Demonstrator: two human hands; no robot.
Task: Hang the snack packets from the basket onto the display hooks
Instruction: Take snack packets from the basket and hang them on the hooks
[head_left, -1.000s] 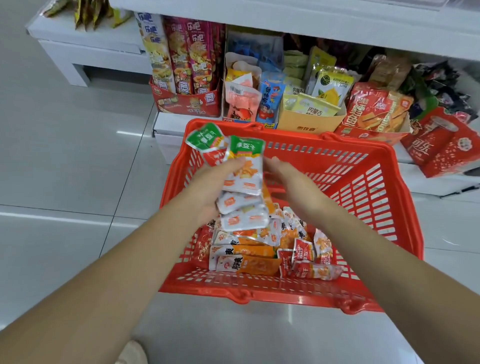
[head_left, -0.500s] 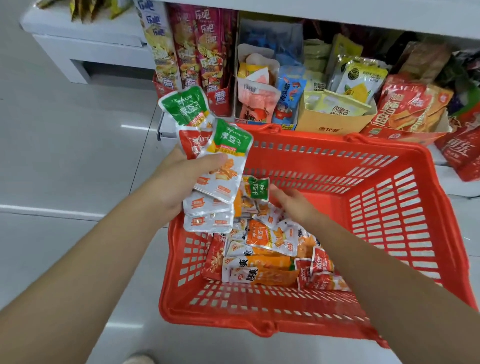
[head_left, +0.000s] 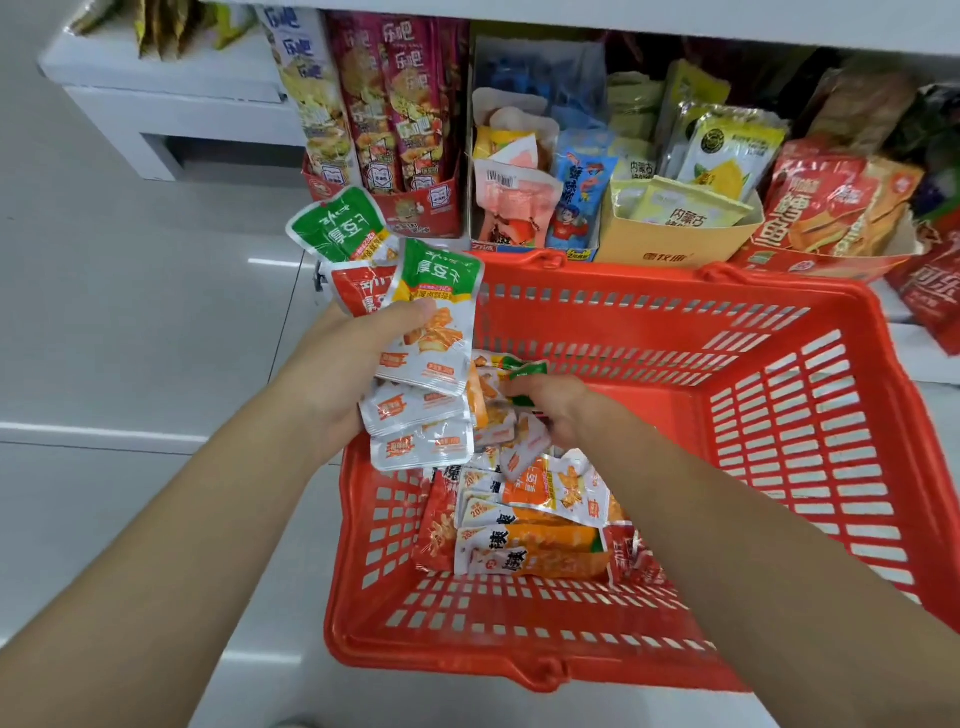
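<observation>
A red plastic basket (head_left: 779, 467) stands on the floor below me. A heap of snack packets (head_left: 535, 525) in orange, red and white lies in its left half. My left hand (head_left: 337, 374) grips a fanned bundle of packets (head_left: 431, 322) with green and red tops, held over the basket's left rim. Inside the basket, my right hand (head_left: 561, 410) pinches a small green-topped packet (head_left: 524, 376) at the top of the heap. No display hooks are in view.
A low white shelf (head_left: 914, 358) behind the basket carries boxes of snacks: tall red and yellow bags (head_left: 374, 114), a yellow carton (head_left: 675, 239), red packs (head_left: 831, 218). Another white shelf unit (head_left: 171, 114) stands at upper left. Glossy grey floor tiles (head_left: 130, 338) spread to the left.
My right hand has dropped into the basket and closed on a green-topped packet. My left hand has moved left with its bundle. The view has closed in on the basket.
</observation>
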